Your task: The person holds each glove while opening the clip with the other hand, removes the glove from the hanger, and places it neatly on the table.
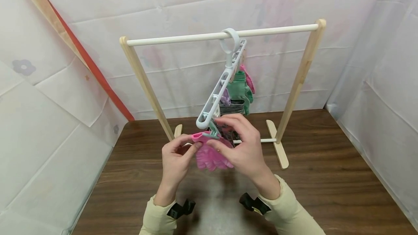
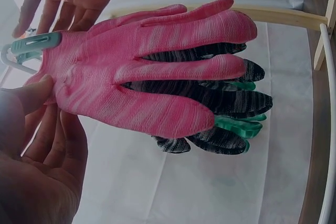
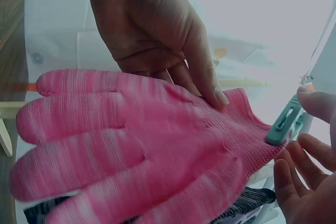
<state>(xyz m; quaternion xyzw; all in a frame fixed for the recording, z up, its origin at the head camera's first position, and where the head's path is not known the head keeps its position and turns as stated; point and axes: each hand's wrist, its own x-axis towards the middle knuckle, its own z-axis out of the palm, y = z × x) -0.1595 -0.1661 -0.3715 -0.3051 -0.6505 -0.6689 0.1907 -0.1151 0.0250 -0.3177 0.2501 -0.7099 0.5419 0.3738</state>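
A pink knitted glove (image 1: 212,157) hangs fingers down at the near end of a pale blue hanger (image 1: 213,99). My left hand (image 1: 174,160) pinches one side of its cuff between thumb and fingers. A green clip (image 3: 286,121) bites the other side of the cuff. Close around that clip is my right hand (image 1: 246,151), its thumb and fingers spread apart with a gap between them; the thumb tip lies at or very near the clip. Behind the pink glove in the left wrist view, a black-and-grey glove (image 2: 226,98) shows partly.
The hanger's ring hooks over the white bar (image 1: 277,31) of a wooden rack (image 1: 298,79) on a dark brown table (image 1: 330,162). Further along it hang a green glove (image 1: 240,86), another pink one (image 1: 248,79) and something purple (image 1: 225,98). Pale cloth walls (image 1: 183,13) surround the table.
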